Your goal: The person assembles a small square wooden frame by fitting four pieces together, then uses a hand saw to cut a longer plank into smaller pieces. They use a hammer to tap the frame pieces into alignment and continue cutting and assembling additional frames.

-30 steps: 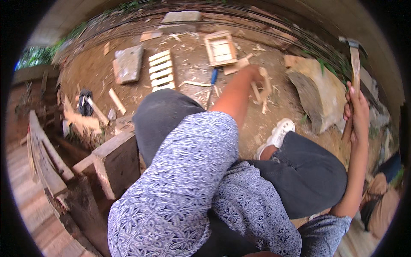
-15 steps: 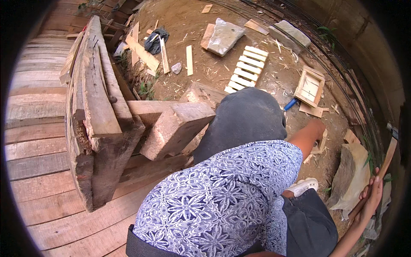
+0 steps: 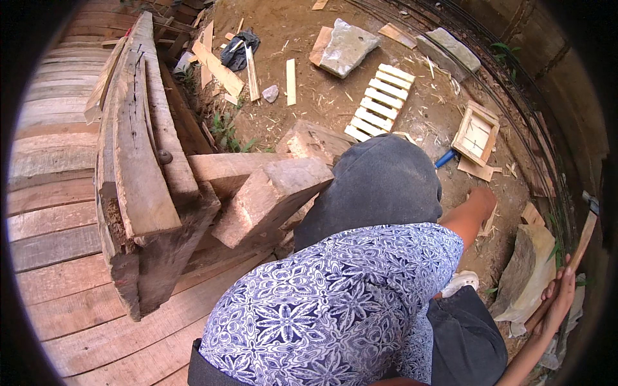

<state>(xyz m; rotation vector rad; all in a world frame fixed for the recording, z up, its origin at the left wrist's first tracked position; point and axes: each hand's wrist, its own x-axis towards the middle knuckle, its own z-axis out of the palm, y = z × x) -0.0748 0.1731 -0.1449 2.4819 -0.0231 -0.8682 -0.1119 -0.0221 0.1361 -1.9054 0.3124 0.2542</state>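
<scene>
At the right edge, my right hand (image 3: pixel 561 297) is closed round the wooden handle of a hammer (image 3: pixel 584 235), its metal head pointing up. My left arm, in a blue and white patterned sleeve, reaches down to the right. At its end my left hand (image 3: pixel 480 201) is low over the ground, beside a pale strip of wood (image 3: pixel 490 222). The fingers of that hand are turned away, so its grip is hidden. Just beyond it lie a small wooden frame (image 3: pixel 476 134) and a blue-handled tool (image 3: pixel 445 158).
A slatted wooden panel (image 3: pixel 382 103), stone slabs (image 3: pixel 348 49) and wood scraps lie on the dirt. Thick timber beams (image 3: pixel 147 161) and a plank platform (image 3: pixel 61 254) fill the left. Dark cables run along the wall at right. A large stone (image 3: pixel 524 273) is near my right hand.
The view has shifted a little, so the ground objects sit slightly farther right. My left hand has turned slightly at the same spot. The hammer is still in my right hand.
</scene>
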